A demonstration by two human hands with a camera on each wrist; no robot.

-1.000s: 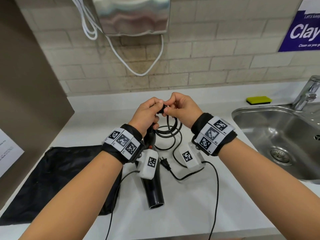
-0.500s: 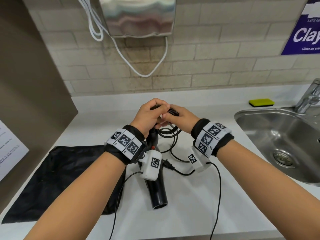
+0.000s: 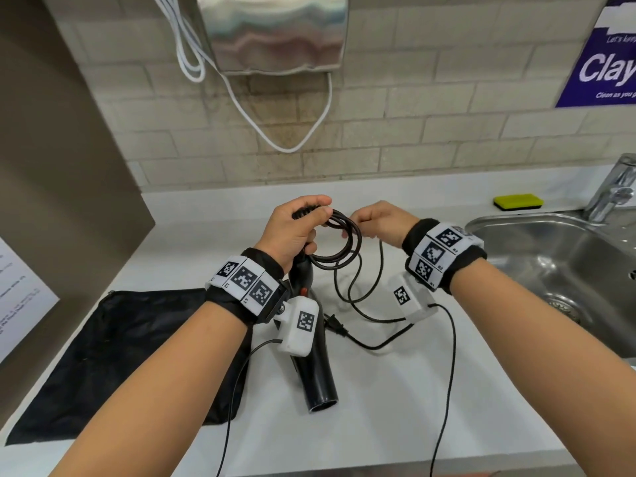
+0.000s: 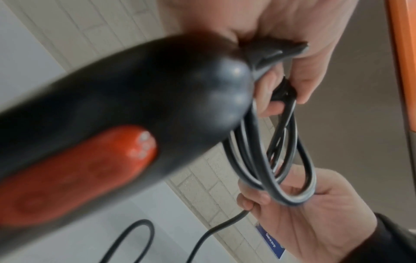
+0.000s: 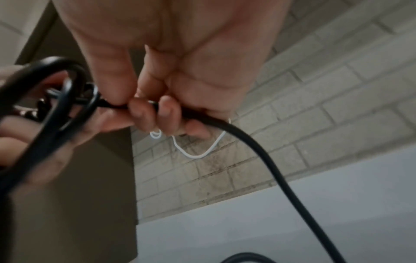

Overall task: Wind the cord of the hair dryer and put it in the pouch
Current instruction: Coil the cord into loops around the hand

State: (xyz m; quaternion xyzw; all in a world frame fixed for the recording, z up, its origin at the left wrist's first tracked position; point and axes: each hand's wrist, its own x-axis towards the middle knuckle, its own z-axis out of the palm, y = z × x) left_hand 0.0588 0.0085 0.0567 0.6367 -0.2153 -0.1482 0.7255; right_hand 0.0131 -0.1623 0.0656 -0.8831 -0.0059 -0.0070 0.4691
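White countertop against a pale brick wall; steel sink at right, yellow-green sponge on the ledge behind it, metal wall unit overhead with a white cable drooping below.

Both forearms reach forward from the lower corners, wrists raised over the counter, each wearing a black band with printed markers.

Left hand: back of hand up, fingers curled round the top of the hair dryer handle and the gathered loops of cord. Thumb lies over the ribbed cord collar. Left wrist view shows the loops bunched between the fingertips and palm, with the handle's red switch panel close to the lens and blurred.

Hair dryer hangs nozzle-down, toward the person; whether the open barrel end touches the counter, cannot tell.

Right hand: just beside the left, level with it, knuckles up. Fingers and thumb pinch a single strand of cord close to the coil. From that grip the loose cord drops, trails across the counter and ends at the plug lying beside the dryer barrel.

Pouch: black, flat on the counter at left, under the left forearm, its right edge by the dryer.
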